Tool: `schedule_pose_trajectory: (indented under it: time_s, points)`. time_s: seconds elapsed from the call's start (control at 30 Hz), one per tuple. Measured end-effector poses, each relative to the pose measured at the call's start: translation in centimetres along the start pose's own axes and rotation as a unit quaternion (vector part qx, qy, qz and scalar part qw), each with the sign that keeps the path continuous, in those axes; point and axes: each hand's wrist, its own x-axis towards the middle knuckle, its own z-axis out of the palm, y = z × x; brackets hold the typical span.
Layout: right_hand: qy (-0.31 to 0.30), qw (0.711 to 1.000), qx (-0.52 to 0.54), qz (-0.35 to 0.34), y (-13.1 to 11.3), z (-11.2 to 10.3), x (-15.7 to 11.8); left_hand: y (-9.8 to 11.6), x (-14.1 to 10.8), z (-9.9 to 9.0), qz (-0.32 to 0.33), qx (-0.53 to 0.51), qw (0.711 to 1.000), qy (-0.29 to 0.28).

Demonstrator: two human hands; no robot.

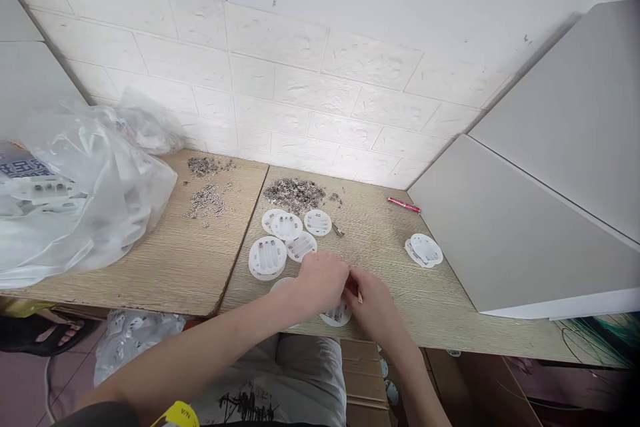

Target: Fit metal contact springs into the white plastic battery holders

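Observation:
My left hand [324, 280] is closed, its knuckles up and its fingertips mostly hidden. My right hand [373, 299] meets it, fingers pinched together; a small light-coloured tip [360, 295] shows between them, too small to name. Under both hands lies a round white plastic battery holder [335, 317], partly covered. Another white disc [283, 284] is half hidden behind my left wrist. Further left are a stack of battery holders [267, 256] with long slots and metal contacts, and several more discs [287, 226].
A heap of small metal pieces [295, 193] lies near the wall, with smaller piles [206, 200] on the left table. A clear bag [100, 193] bulges at far left. To the right are a red pen [404, 205], stacked discs [425, 249] and a grey panel [500, 227].

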Motion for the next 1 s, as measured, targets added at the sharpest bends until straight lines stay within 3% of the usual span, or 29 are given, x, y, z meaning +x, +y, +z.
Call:
schedule_pose_trajectory:
  time_s: [0.3, 0.63, 0.77, 0.83, 0.9, 1.0]
  points:
    - [0.027, 0.998, 0.051, -0.022, 0.9, 1.0, -0.4, -0.2, -0.5, 0.4, 0.008, 0.067, 0.998, -0.015]
    - [0.102, 0.990, 0.036, -0.094, 1.8, 2.1, -0.8, -1.6, -0.8, 0.5, 0.027, 0.029, 0.999, 0.023]
    - [0.107, 0.990, 0.033, -0.086, 1.6, 2.0, -0.8, -3.0, -3.0, -0.9, 0.036, -0.125, 0.986, 0.102]
    - [0.107, 0.991, 0.031, -0.079, 1.5, 2.0, -0.9, -4.8, -4.2, -1.9, 0.000, -0.215, 0.965, 0.150]
    - [0.110, 0.991, 0.031, -0.075, 1.4, 2.0, -0.9, -7.7, -5.3, -2.6, -0.035, -0.241, 0.939, 0.244]
    - [0.120, 0.990, 0.035, -0.072, 1.4, 2.1, -0.9, -13.4, -6.3, -2.9, -0.122, -0.158, 0.900, 0.387]
